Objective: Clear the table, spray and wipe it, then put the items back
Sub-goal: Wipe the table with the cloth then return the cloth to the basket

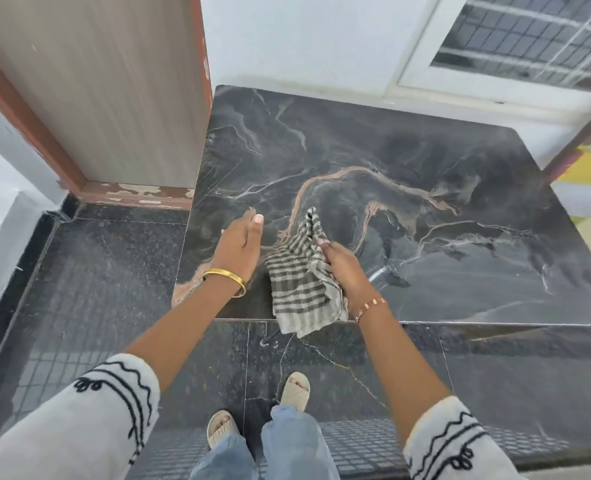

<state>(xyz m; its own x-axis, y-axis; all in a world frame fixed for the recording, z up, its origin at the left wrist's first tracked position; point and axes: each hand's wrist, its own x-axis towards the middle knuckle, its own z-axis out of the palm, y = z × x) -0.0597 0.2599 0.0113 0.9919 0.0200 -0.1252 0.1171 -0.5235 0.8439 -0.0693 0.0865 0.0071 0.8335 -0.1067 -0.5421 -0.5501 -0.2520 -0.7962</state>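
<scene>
A dark marble table top (pixel 443 209) with tan and white veins fills the middle of the view, and nothing stands on it. My right hand (pixel 344 271) grips a grey-and-white striped cloth (pixel 301 282) near the table's front left corner; the cloth hangs over the front edge. My left hand (pixel 240 244) reaches out beside the cloth, over the table's left edge, with its fingers straight and a tiny green speck at the fingertips. It holds nothing that I can make out.
A wooden door (pixel 114 91) with a reddish frame stands at the table's left. A white wall and a barred window (pixel 529 39) lie behind it. The floor (pixel 96 289) is dark polished stone. My feet in sandals (pixel 294 393) stand close to the front edge.
</scene>
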